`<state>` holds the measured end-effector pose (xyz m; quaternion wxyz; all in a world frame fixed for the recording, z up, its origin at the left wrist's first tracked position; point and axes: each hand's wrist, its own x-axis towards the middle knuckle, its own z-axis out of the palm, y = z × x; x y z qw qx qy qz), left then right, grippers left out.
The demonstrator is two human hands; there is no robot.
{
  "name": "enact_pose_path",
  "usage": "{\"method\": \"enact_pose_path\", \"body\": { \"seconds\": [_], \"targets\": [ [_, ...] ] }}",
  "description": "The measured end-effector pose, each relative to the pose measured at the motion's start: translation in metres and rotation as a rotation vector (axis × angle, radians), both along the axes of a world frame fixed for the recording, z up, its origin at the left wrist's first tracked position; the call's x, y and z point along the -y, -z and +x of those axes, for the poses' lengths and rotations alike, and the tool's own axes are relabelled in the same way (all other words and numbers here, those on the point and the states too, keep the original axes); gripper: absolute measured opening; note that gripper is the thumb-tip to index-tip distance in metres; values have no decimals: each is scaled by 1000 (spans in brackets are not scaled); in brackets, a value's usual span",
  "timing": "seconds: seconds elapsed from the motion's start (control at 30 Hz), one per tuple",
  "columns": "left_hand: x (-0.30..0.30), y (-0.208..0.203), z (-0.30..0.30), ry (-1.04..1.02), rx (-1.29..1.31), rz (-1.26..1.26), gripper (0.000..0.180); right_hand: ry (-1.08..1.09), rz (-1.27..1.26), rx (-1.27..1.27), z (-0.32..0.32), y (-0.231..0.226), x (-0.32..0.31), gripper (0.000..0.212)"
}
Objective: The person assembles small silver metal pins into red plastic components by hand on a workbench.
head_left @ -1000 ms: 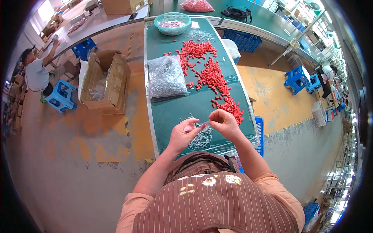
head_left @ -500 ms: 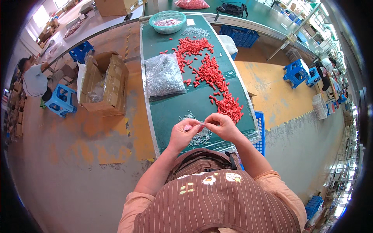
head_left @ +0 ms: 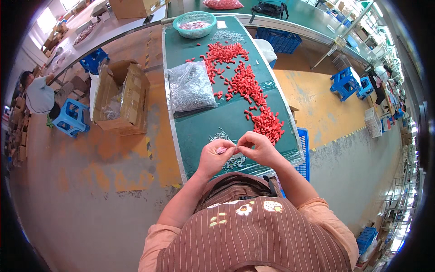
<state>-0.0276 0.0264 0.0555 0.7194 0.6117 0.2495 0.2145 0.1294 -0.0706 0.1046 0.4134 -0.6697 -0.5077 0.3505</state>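
In front of my body my left hand (head_left: 213, 157) is closed on a small clear plastic bag (head_left: 221, 150) that looks pinkish inside. My right hand (head_left: 259, 148) pinches at the bag's edge, its fingertips touching those of the left. Exactly what lies in the bag is hidden by my fingers. Below both hands a loose pile of grey screws (head_left: 219, 136) is spread on the green table (head_left: 192, 136). Beyond my right hand, many short red plastic plugs (head_left: 267, 126) lie in a trail up the table. A large clear bag of screws (head_left: 192, 88) rests on the left.
At the table's far end stand a green basket (head_left: 178, 28) with small bags inside and more scattered screws (head_left: 227, 36). A blue crate (head_left: 303, 156) is beside the right edge. An open cardboard box (head_left: 140, 97) and blue stool (head_left: 71, 118) stand left, near a seated person (head_left: 40, 94).
My fingertips have drawn closer together, and less of the bag shows between them. The bag looks more bunched in my left hand. The table's contents are unchanged.
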Motion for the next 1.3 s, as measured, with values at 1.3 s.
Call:
{"method": "enact_pose_path", "body": {
  "seconds": [1.3],
  "targets": [
    [17,21,33,228,-11,-890,34,947,-26,187,117,41,206,12]
  ]
}}
